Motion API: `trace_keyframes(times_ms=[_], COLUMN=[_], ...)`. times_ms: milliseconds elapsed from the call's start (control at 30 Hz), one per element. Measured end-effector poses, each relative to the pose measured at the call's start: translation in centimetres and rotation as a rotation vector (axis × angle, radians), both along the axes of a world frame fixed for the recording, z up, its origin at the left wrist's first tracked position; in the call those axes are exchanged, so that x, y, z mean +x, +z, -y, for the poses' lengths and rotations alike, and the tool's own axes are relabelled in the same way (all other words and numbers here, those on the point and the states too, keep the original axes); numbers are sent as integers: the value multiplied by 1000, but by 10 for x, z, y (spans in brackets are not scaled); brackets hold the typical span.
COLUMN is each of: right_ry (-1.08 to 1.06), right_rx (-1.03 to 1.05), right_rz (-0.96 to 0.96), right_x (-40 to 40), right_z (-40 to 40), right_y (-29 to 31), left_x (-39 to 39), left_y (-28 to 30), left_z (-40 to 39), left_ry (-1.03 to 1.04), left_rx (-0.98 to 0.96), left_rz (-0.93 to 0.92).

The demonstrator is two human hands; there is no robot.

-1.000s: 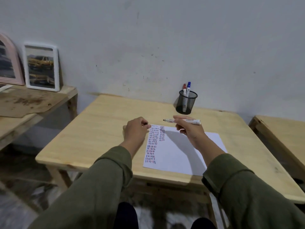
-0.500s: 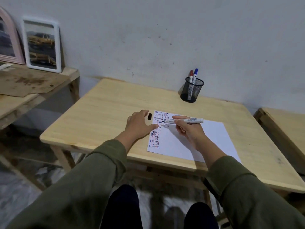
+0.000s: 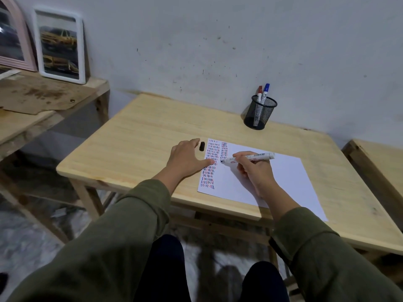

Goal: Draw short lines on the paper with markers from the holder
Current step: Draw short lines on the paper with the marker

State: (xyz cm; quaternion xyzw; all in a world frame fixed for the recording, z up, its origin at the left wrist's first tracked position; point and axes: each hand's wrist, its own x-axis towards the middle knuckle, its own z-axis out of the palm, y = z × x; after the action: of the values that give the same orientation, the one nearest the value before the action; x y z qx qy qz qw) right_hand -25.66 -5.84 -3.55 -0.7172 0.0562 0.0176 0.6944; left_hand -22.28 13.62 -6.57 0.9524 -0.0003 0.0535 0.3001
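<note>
A white sheet of paper [image 3: 281, 177] lies on the wooden table [image 3: 139, 140], its left part filled with columns of short red, blue and black lines. My right hand [image 3: 254, 168] grips a white marker [image 3: 250, 157] with its black tip touching the paper beside the second column. My left hand [image 3: 187, 159] rests flat, fingers spread, thumb on the paper's left edge. The marker's black cap [image 3: 202, 146] lies on the table just beyond that hand. A black mesh holder [image 3: 259, 114] at the back holds a red marker [image 3: 259, 90] and a blue marker [image 3: 265, 90].
A lower wooden bench [image 3: 43, 114] stands to the left with a white-framed picture [image 3: 60, 45] and a pink frame [image 3: 11, 40] leaning on the wall. Another wooden table [image 3: 379, 158] sits at the right. The grey wall rises right behind the holder.
My left hand has set the cap down and spread flat at the paper's edge. My right hand has lowered the marker from mid-air until its tip meets the paper.
</note>
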Motion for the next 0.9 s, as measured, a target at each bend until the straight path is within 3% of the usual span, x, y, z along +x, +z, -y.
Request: trace_keyframes(times_ms=[667,833,900], right_ry=[16,-26,-42], right_rx=[-6,80,66], right_rz=[6,-29,-42], right_x=[-4,-1,5], right_z=[-1,-1,-1], right_y=[5,-2,-1], left_x=[0,-1,6], left_y=[0,-6,-2], left_z=[1,-5,-3], left_ry=[-4,10,24], left_rx=[-18,-221,-189], left_rz=[6,33,55])
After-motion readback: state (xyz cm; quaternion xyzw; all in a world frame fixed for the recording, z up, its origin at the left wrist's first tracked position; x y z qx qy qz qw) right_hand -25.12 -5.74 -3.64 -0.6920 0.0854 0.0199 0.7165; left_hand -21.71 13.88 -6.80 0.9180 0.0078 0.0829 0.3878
